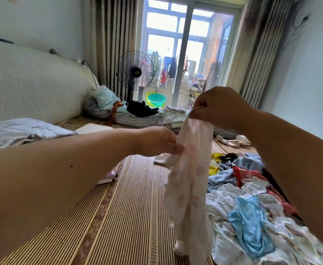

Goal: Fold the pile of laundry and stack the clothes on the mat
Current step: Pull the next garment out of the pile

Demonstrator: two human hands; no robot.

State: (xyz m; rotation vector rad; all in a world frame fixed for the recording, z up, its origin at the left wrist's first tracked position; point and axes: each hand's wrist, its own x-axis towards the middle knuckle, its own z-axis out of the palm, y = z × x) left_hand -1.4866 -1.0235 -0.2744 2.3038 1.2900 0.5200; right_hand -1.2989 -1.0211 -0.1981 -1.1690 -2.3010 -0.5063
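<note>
**Op:** Woven mat runs bare under both my arms. Out past my left forearm there's some pale folded fabric, though I can't tell if it's laundry I've finished with.

**Desk:** And your left hand?

**Op:** My left hand is pinching the side edge of a white garment with a faint pink print, a little way below its top. It hangs long and narrow between my hands, its lower end just above the mat or brushing it; I can't tell which.

**Desk:** The right?

**Op:** My right hand sits higher, fingers curled over the garment's top edge, carrying it.

**Desk:** What's left to do?

**Op:** Plenty, I'd say. Below and just beyond my right arm lies the pile: blue, white, red and yellow pieces, all rumpled. Beyond my right hand there's a small stack of pale folded clothes at the far end of the mat, so a few look done. This garment is not yet folded; my guess is that I'm straightening it first, and most of the job is still ahead
</note>
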